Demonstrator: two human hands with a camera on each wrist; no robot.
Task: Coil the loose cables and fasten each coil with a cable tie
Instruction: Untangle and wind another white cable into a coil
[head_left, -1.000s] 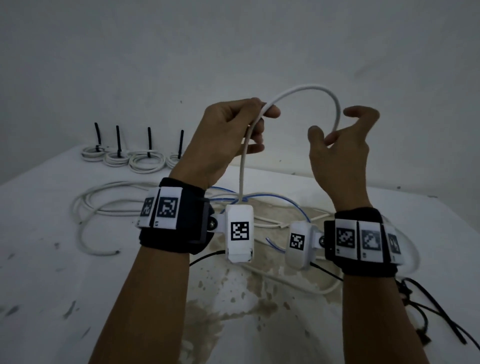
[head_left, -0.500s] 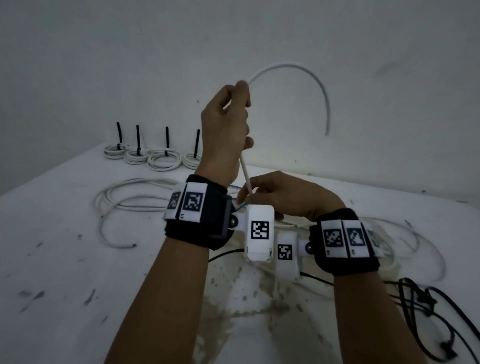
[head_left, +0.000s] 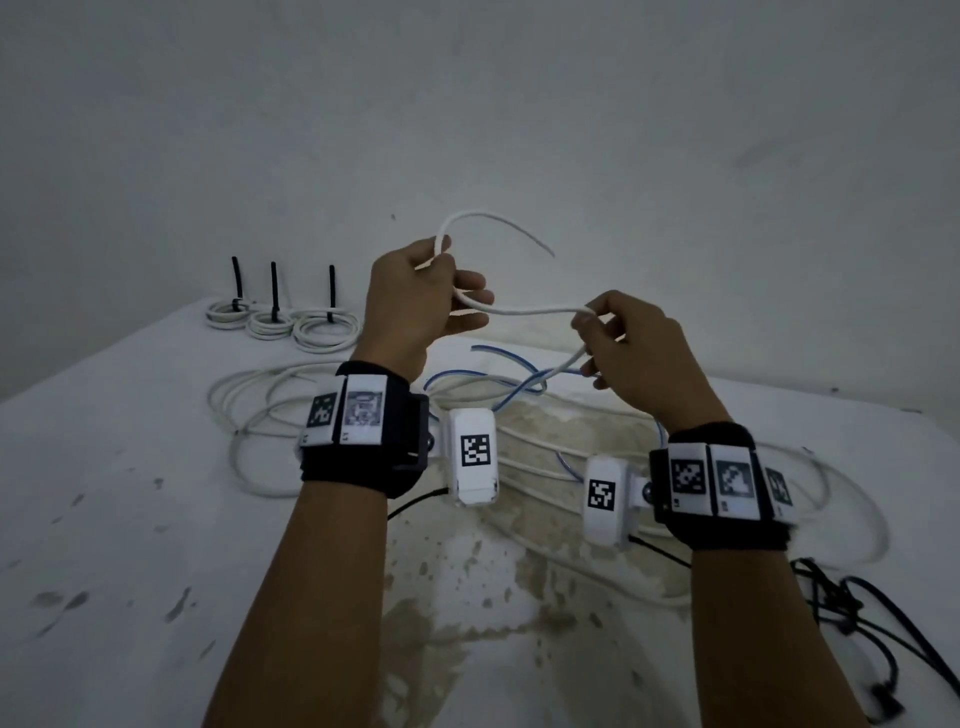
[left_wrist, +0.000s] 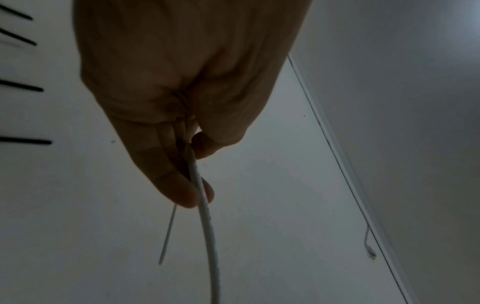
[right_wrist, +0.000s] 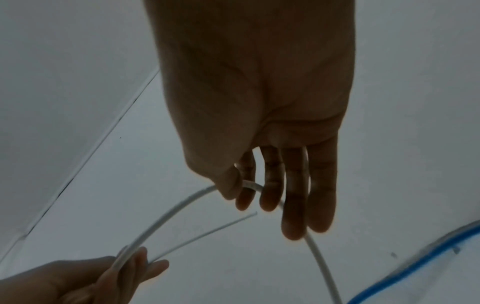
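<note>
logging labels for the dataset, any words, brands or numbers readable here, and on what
None: no readable word, brand or number.
Square black-and-white coded markers on the black wristbands and white wrist cameras: patterns only.
Tiny marks under the wristband markers: too small to read.

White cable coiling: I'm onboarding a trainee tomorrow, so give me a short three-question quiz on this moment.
1. True or false: both hands hold the white cable.
2. How many tied coils show in the head view?
3. Which colour is the other loose cable under the hands: A red, B blue, C green?

Key: 1 true, the left hand grips it and the right hand pinches it; 2 three; 3 B.
</note>
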